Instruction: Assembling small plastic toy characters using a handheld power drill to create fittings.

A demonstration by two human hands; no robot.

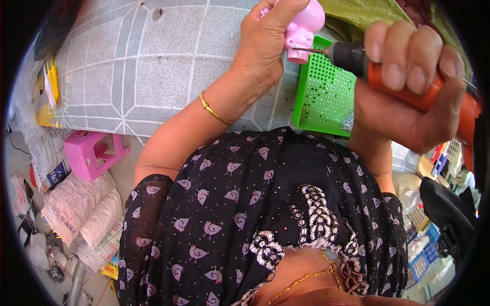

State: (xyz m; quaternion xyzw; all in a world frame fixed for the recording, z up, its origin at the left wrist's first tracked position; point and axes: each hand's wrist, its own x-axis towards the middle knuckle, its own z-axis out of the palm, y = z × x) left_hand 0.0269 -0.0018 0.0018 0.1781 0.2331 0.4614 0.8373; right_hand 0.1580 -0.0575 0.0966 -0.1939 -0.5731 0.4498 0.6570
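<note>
My left hand (pixel 264 38) is closed around a glossy pink plastic figure (pixel 307 20) with a rounded top and a narrower lower part, held up over the table near the top of the view. In my right hand (pixel 408 76) is an orange electric screwdriver (pixel 395 84) with a black nose. Its thin metal bit points left and meets the lower part of the pink figure, near a small hole; whether a screw sits there is too small to tell. Beneath both hands lies a green perforated basket (pixel 319 97) with a little heap of small metal screws (pixel 347 121) in its near corner.
A grey patterned cloth (pixel 153 66) covers the table. Yellow-handled tools (pixel 53 81) lie at its left edge. A pink plastic stool (pixel 94 153) and printed sacks (pixel 81 204) stand on the floor at left. Olive fabric (pixel 362 18) lies behind the basket; a blue crate (pixel 423 255) is at lower right.
</note>
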